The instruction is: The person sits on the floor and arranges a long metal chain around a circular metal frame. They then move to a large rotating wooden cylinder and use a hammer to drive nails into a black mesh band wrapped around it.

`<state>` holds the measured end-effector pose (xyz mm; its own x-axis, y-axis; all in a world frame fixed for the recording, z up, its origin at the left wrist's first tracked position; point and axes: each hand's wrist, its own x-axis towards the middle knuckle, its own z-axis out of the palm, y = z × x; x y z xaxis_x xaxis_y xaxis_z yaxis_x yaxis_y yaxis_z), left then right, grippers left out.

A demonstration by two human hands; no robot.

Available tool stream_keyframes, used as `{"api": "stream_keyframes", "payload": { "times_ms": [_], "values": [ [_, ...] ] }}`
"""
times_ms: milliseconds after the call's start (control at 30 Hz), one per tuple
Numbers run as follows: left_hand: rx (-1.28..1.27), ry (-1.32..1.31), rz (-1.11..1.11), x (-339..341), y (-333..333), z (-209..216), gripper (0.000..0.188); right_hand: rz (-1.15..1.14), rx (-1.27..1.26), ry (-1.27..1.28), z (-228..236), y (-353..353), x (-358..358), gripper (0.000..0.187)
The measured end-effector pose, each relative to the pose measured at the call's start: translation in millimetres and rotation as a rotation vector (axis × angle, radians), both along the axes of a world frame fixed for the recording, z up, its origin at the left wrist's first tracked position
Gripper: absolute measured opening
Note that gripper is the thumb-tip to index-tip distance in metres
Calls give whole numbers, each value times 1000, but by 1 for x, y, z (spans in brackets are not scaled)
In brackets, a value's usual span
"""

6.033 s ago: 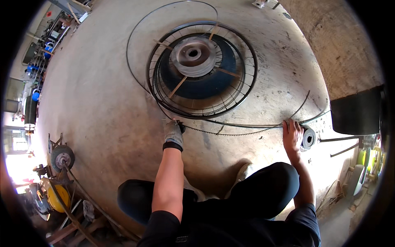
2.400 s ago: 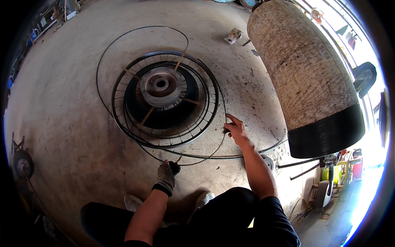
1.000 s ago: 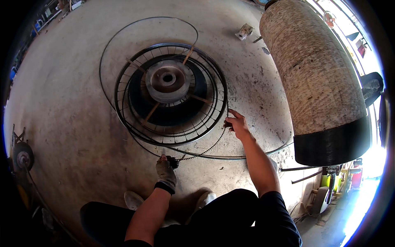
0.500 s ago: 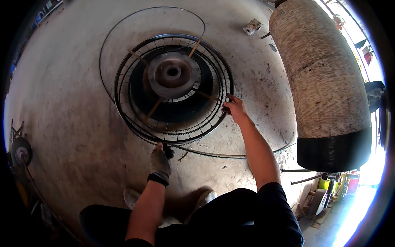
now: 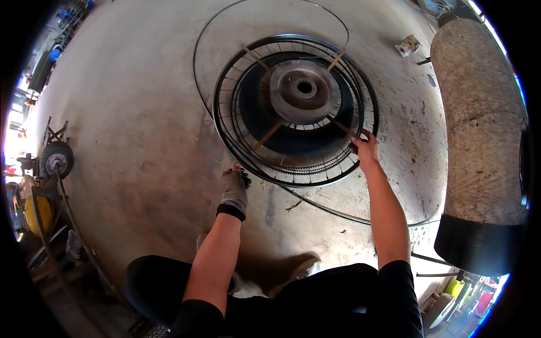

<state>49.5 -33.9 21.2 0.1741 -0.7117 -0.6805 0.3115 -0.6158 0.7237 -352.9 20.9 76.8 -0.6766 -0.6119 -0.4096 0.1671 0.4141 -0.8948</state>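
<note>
A large round reel lies on the floor ahead of me, with a dark rim, thin wire spokes, flat brown bars and a grey metal hub. Toothed wire is coiled inside its rim. My right hand, bare, has thumb and fingers closed around the rim at the near right. At the near left, my left hand wears a grey-brown glove with bare fingertips showing. It is closed right by the rim, and something black shows at its side. What it holds is hidden.
A thin dark strip runs in loops over the floor around the reel. To the right stands a big mottled roller with a black end. A small wheel and a yellow rounded object are at the left; a small block lies far right.
The view has swung left, shifting everything rightward. My left hand has moved left along the near rim. The reel appears turned slightly clockwise, with my right hand still on its rim.
</note>
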Motion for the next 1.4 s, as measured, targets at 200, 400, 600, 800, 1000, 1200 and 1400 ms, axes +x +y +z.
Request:
{"api": "stream_keyframes", "payload": {
  "times_ms": [200,400,600,800,1000,1200,1400],
  "values": [
    [-386,-681,-315,88,-91,-90,21,-68,-45,-73,-9,-8,7,60],
    [-736,-1602,-1221,71,-137,-6,51,-2,-24,12,-4,2,5,48],
    [-656,-1774,-1570,71,-161,-34,60,47,4,84,-1,3,18,31],
    [-968,-1992,-1554,123,-187,-100,53,15,-39,-127,12,13,12,21],
    [-755,-1848,-1751,105,-184,-83,33,67,4,-60,9,34,6,19],
    [-958,-1552,-1870,147,-171,-66,24,143,112,104,19,45,12,19],
    [-1056,-1589,-2248,207,-111,-20,14,220,195,189,18,86,19,17]
  ]
}}
